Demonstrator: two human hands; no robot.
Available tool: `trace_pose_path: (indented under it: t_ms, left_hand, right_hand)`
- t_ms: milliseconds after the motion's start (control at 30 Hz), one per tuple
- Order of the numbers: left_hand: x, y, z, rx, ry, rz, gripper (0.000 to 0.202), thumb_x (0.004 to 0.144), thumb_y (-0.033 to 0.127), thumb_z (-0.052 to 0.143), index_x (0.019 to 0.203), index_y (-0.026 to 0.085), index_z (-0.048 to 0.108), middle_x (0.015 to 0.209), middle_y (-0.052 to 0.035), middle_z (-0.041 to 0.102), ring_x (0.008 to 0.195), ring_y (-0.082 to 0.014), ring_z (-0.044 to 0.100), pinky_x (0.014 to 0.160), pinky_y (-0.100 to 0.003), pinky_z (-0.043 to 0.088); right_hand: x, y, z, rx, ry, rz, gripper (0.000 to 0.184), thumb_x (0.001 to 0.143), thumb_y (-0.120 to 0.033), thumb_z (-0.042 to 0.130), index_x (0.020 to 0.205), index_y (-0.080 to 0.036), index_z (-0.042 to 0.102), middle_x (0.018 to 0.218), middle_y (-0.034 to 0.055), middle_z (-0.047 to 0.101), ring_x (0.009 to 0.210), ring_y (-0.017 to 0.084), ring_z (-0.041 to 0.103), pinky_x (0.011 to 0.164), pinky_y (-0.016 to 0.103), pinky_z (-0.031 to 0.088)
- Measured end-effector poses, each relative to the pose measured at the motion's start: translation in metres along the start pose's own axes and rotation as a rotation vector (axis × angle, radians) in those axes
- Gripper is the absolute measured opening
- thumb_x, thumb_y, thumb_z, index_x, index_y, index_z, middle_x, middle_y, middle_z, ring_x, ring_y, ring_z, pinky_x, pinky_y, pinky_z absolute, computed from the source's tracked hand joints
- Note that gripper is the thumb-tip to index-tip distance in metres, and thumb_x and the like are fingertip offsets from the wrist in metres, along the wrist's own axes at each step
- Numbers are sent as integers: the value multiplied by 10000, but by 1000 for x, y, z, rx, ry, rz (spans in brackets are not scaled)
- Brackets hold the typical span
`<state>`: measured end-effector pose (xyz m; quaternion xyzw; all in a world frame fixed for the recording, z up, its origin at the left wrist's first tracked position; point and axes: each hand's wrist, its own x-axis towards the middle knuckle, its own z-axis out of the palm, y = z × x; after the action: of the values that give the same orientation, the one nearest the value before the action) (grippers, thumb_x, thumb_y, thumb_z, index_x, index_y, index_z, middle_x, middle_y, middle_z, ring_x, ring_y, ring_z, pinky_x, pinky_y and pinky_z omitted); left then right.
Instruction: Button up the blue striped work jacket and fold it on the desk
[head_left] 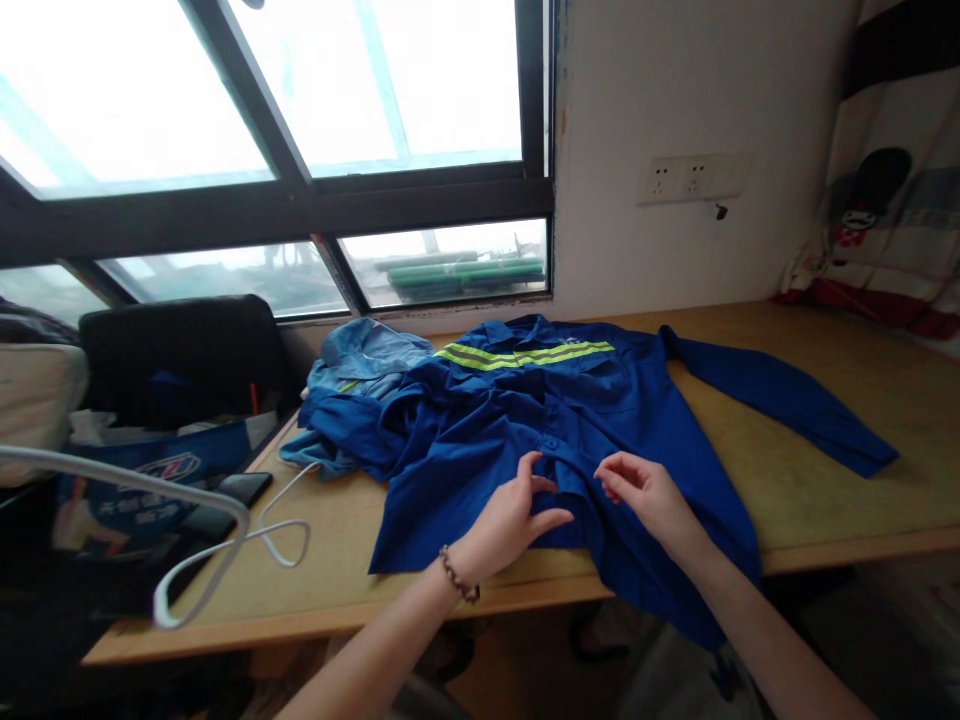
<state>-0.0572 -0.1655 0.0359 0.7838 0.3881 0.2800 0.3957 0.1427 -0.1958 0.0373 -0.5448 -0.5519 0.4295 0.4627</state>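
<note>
Our left hand (517, 510) is spread open; our right hand (649, 495) curls its fingers, whether on cloth we cannot tell. Beneath both lies the blue shirt (517, 405), probably light and limp, best held by the button strip (551, 441) just beyond our left hand.
</note>
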Motion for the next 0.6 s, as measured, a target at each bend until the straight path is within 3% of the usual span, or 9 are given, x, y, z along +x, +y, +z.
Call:
trace_pose_path:
  t_ms: [100, 167, 267, 333, 433, 600]
  left_hand:
    - [-32, 8, 14, 140, 5, 39, 650, 738, 288, 586, 1298, 198, 269, 1131, -97, 561, 1103, -234, 454, 939, -369, 329]
    - [-47, 8, 20, 203, 38, 56, 583, 750, 224, 565, 1278, 210, 318, 1145, -82, 551, 1119, -223, 431, 962, -380, 310]
    - [-64, 7, 18, 261, 51, 51, 401, 754, 200, 557, 1146, 244, 482, 1132, -54, 551, 1094, -208, 444, 948, -367, 339]
    - [-75, 7, 14, 288, 22, 69, 293, 760, 224, 560, 1052, 251, 554, 1087, -43, 573, 1084, -205, 449, 938, -360, 354]
    - [-88, 8, 12, 339, 4, 125, 208, 783, 242, 535, 980, 252, 597, 1007, -36, 609, 1059, -202, 465, 939, -374, 350]
    - [-102, 9, 9, 435, 42, 234, 209, 829, 164, 443, 935, 242, 605, 941, -25, 630, 1002, -180, 503, 970, -429, 296]
  right_hand:
    - [-22, -7, 19, -378, 47, -228, 336, 698, -287, 612, 1027, -231, 574, 968, 59, 581, 900, 221, 523, 782, 341, 430]
    - [-30, -6, 27, -538, 108, -295, 342, 718, -199, 579, 1056, -250, 574, 1008, 66, 571, 957, 238, 498, 840, 376, 404]
    - [-39, -5, 27, -519, 142, -330, 134, 774, -188, 523, 822, -226, 643, 884, 58, 608, 869, 213, 542, 798, 341, 431]
    - [-48, -7, 24, -428, 145, -353, 101, 777, -230, 548, 723, -218, 632, 853, 47, 621, 826, 195, 564, 770, 307, 447]
    - [-66, -10, 26, -348, 123, -352, 105, 778, -257, 561, 703, -217, 622, 837, 36, 636, 799, 179, 581, 744, 283, 457]
    - [-78, 1, 30, -490, -95, -356, 103, 740, -310, 608, 785, -218, 621, 936, 39, 622, 927, 206, 543, 820, 328, 432]
